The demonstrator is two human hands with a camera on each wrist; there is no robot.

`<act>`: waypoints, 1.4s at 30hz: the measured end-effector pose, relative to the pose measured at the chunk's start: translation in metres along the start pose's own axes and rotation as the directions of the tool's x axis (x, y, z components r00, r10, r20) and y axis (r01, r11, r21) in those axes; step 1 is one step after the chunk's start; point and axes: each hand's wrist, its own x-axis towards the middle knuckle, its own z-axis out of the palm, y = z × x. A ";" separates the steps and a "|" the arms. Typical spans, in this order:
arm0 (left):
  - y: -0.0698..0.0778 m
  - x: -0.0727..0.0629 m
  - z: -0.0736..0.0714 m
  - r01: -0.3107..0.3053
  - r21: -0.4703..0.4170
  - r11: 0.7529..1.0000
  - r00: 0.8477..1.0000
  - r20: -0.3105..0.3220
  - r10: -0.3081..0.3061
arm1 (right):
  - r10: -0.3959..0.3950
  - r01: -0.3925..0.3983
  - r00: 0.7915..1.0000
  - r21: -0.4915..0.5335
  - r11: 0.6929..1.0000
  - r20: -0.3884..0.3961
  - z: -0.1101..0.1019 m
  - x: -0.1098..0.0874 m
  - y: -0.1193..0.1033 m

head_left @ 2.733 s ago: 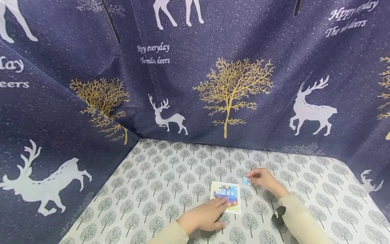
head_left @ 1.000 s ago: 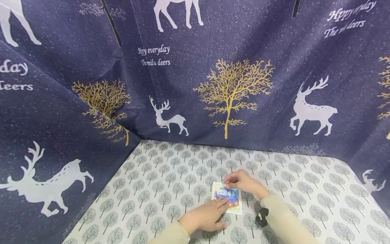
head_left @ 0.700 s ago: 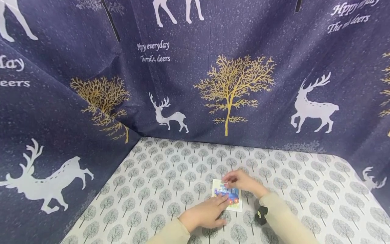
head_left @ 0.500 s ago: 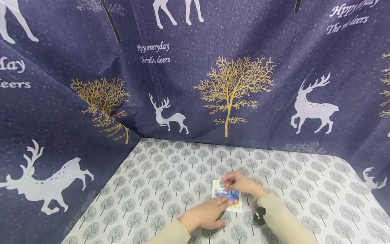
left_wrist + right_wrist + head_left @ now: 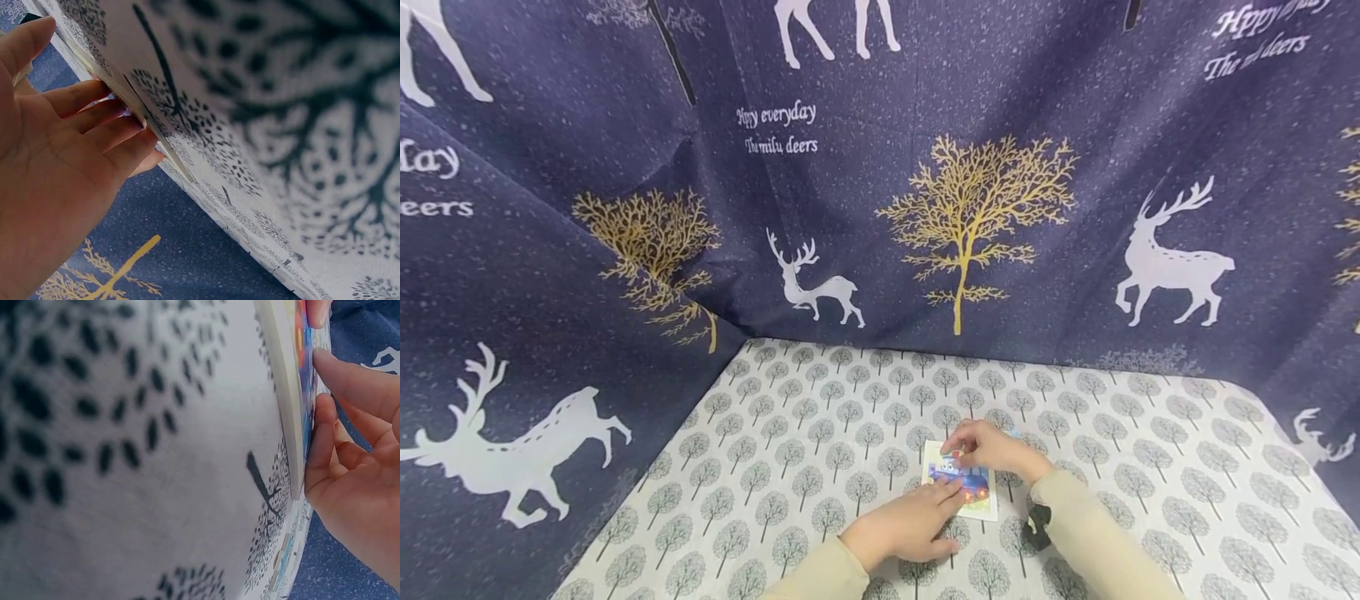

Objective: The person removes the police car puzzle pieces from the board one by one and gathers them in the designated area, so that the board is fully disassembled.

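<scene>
In the head view a small white-framed jigsaw puzzle with a blue cartoon car lies on the table. My left hand rests on its lower left, fingers straight and pressing the picture; the left wrist view shows the same hand against the thin board edge. My right hand is over the top part, thumb and fingers bent onto a blue and red puzzle piece, partly hidden. From the right wrist view, its thumb and curled fingers touch the picture side of the board.
A light blue piece lies on the tablecloth beyond the board; only a sliver shows behind the right hand in the head view. A white tablecloth with tree prints covers the table. Dark blue deer-print curtains hang behind and at the left.
My right hand has moved left from beside the puzzle, where a light blue piece was at its fingertips, onto the puzzle's top, and its fingers shift slightly there. The left hand stays put.
</scene>
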 end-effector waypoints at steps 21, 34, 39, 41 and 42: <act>0.001 -0.002 -0.004 0.007 0.002 1.000 1.000 -0.005 -0.007 | 0.052 -0.052 0.998 -0.004 0.999 -0.045 0.000 -0.001 -0.008; 0.000 -0.001 -0.001 -0.002 -0.008 1.000 1.000 -0.006 0.002 | -0.001 0.004 0.998 0.040 0.999 -0.061 -0.001 -0.002 0.000; 0.002 -0.001 -0.003 0.002 -0.012 1.000 1.000 -0.016 -0.003 | -0.040 0.043 0.997 0.044 0.998 -0.063 -0.004 -0.003 0.002; 0.002 -0.001 -0.003 0.005 -0.017 1.000 1.000 -0.016 -0.005 | -0.045 0.048 0.997 0.045 0.998 -0.063 -0.004 -0.004 0.002; 0.002 -0.002 -0.003 0.004 -0.018 1.000 1.000 -0.014 -0.004 | -0.045 0.048 0.997 0.050 0.998 -0.063 -0.005 -0.005 0.003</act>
